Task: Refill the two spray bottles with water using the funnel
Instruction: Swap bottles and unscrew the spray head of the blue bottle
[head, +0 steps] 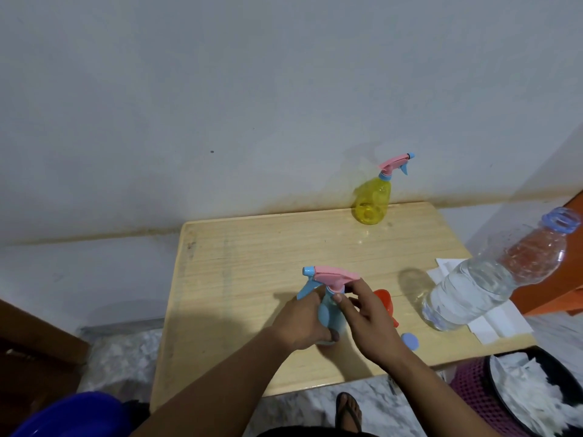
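Two hands on small blue plastic spray bottle [329, 316], near table's front edge: left hand [303, 323] grips body, right hand [362, 313] pinches collar under pink trigger head [334, 275]. Probably light, thin-walled; hold body firmly.

A light wooden desk [252, 247] stands against a pale wall [220, 89]. White paper napkins [492, 323] lie at its right edge. On the floor sit a purple basket [473, 395] and a blue tub [69, 414].
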